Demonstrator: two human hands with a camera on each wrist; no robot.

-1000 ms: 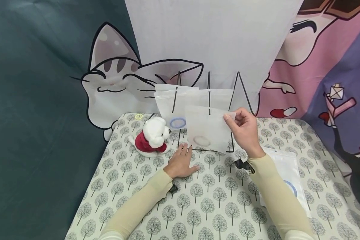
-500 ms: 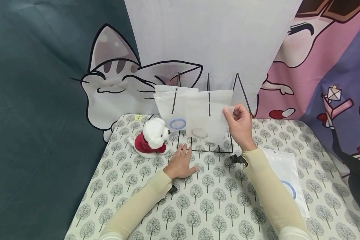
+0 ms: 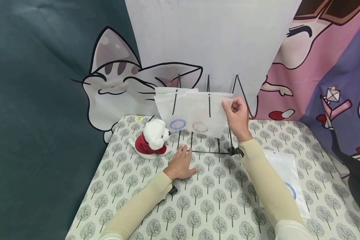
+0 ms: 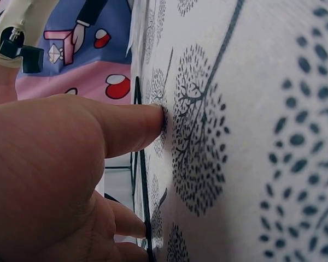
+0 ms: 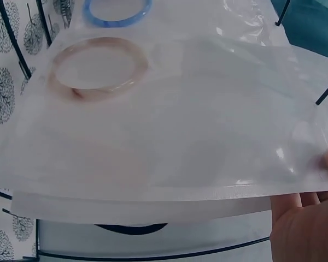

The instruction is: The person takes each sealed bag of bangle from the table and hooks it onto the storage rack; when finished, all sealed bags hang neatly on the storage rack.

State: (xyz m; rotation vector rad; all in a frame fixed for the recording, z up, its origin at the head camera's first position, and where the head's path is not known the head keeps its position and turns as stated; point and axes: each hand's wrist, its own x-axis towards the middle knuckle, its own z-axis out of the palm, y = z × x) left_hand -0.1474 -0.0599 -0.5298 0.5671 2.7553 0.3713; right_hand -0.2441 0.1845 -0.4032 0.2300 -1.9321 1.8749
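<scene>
My right hand [image 3: 238, 116] pinches the upper right corner of a translucent zip bag [image 3: 208, 110] between thumb and fingers. Inside the bag lies a pale brownish ring like a bangle [image 5: 101, 64]. A front prong of the black wire rack [image 3: 208, 152] shows at the bag's top middle. To the left, another zip bag [image 3: 168, 103] with a blue bangle [image 3: 178, 124] hangs on the rack. My left hand [image 3: 180, 166] lies spread, palm down, on the patterned tablecloth [image 3: 198, 206], its fingertips at the rack's base wire; in the left wrist view the thumb meets the cloth.
A white plush bear [image 3: 154, 135] in a red top sits left of the rack. Behind it lies a small yellow ring [image 3: 139, 118]. Another zip bag [image 3: 283, 163] with a blue ring lies at the right, partly under my right forearm. Printed curtains stand behind the table.
The right hand has moved up and slightly left and back, raising the pinched bag level with the bags on the rack. The left hand has stayed in place.
</scene>
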